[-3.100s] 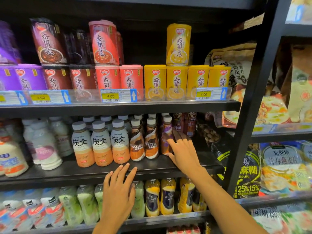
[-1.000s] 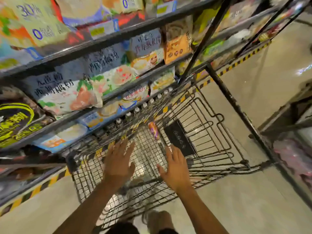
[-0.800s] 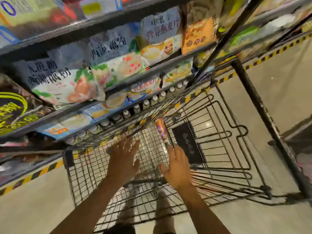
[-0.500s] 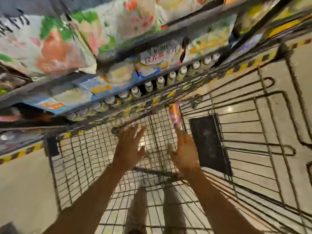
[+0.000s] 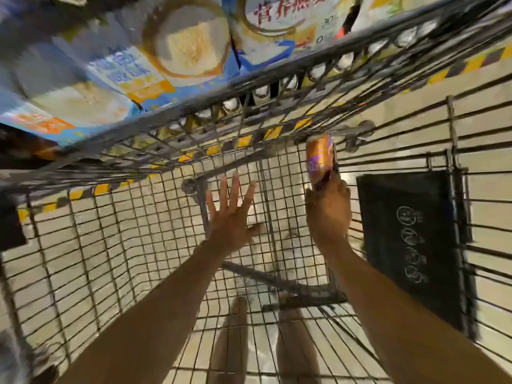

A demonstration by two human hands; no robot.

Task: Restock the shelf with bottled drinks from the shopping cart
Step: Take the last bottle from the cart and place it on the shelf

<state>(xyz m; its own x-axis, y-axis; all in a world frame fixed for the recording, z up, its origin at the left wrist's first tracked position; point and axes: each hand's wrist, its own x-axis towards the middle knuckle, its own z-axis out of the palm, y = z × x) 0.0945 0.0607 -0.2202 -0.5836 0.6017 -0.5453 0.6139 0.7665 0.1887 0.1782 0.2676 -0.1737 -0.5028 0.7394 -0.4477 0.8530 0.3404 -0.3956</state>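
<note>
orange-and-purple bottle (image 5: 319, 159) sits gripped in our right hand (image 5: 328, 214) inside the wire cart (image 5: 268, 206); our left hand (image 5: 230, 217) hovers near it, fingers spread wide, holding nothing.

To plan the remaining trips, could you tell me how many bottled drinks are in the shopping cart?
1. The orange-and-purple bottle is at the far end of the cart, held by the right hand. Parts of its floor are hidden, so others may exist.
</note>
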